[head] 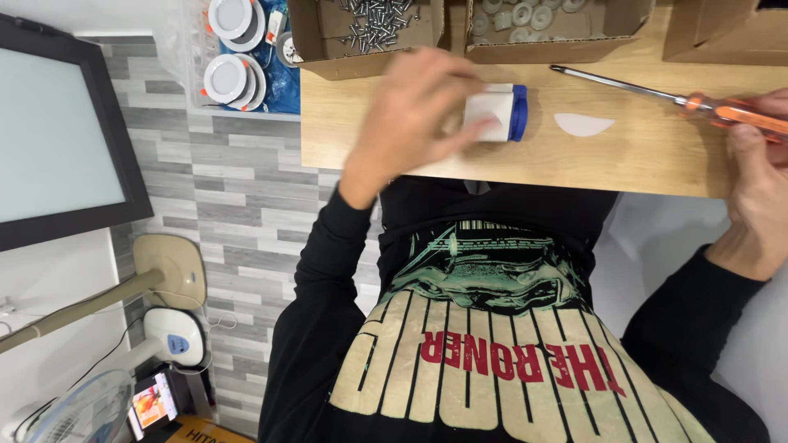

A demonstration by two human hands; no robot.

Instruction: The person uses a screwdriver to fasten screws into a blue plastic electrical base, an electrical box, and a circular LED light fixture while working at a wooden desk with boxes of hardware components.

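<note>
The small white plastic block with a blue end cap lies near the middle of the light wooden counter, and my left hand is curled over its left side, fingers closed on it, though motion blur hides the exact grip. I judge a firmer pinch on both side faces, cap pointing right, would keep the block from twisting. My right hand is wrapped round the orange-handled screwdriver with a long steel shaft, its tip resting on the counter above the block; I would keep the shaft low and in line with it.

Counting outward: one block, one screwdriver, one thin white half-oval plastic piece just right of the block. Three brown cardboard boxes stand along the far edge; one holds loose screws, one pale rings. On the far left sit two stacks of round white downlights.
</note>
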